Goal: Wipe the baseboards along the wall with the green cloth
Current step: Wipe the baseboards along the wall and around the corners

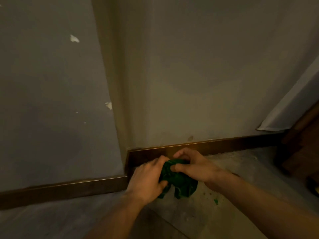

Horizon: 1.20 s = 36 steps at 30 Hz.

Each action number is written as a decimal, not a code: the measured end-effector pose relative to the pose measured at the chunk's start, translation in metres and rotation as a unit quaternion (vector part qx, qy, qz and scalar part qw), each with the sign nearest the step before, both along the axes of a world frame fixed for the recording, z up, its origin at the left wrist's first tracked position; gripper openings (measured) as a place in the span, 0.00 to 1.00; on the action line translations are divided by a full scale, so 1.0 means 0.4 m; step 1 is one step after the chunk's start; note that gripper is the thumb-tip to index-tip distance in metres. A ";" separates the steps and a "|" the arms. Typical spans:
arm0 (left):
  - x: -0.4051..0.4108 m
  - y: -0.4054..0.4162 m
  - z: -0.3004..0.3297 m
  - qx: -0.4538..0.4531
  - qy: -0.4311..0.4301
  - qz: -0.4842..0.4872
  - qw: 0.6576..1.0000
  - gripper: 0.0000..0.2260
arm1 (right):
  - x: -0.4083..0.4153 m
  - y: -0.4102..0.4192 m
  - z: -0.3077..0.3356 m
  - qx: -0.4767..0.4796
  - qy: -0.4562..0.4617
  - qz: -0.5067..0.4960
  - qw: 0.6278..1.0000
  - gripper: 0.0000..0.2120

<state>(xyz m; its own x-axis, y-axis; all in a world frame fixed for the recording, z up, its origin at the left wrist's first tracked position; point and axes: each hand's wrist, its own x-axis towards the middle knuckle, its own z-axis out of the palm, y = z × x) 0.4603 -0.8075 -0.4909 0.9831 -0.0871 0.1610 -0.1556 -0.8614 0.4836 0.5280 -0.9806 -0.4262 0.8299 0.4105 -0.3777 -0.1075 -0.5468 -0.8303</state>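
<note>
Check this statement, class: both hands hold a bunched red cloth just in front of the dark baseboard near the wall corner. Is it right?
Not quite. The head view shows the cloth is green, not red. The left hand and right hand do hold it bunched before the dark baseboard near the corner.

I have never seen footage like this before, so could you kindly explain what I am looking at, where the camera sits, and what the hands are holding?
There is no machine here. A person wears one wide-angle camera on the head, looking forward and down, so both forearms reach in from the bottom. The left hand and the right hand together grip a bunched green cloth just in front of a dark brown baseboard, which runs along the foot of the wall and turns at a corner. The floor looks dusty, with a small green speck near the cloth.
</note>
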 end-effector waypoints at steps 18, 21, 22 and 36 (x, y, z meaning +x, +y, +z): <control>-0.164 0.242 0.368 0.260 -0.003 0.003 0.965 0.18 | -0.138 0.217 0.239 -0.125 -0.298 0.270 0.907 0.21; -0.192 0.286 0.422 0.294 0.014 0.001 0.956 0.19 | -0.167 0.268 0.278 -0.132 -0.310 0.288 0.897 0.22; -0.200 0.299 0.437 0.301 0.019 0.003 0.953 0.19 | -0.176 0.286 0.288 -0.136 -0.315 0.292 0.893 0.23; -0.439 0.576 0.504 0.310 0.045 0.078 0.947 0.18 | -0.352 0.609 0.327 -0.129 -0.374 0.341 0.853 0.26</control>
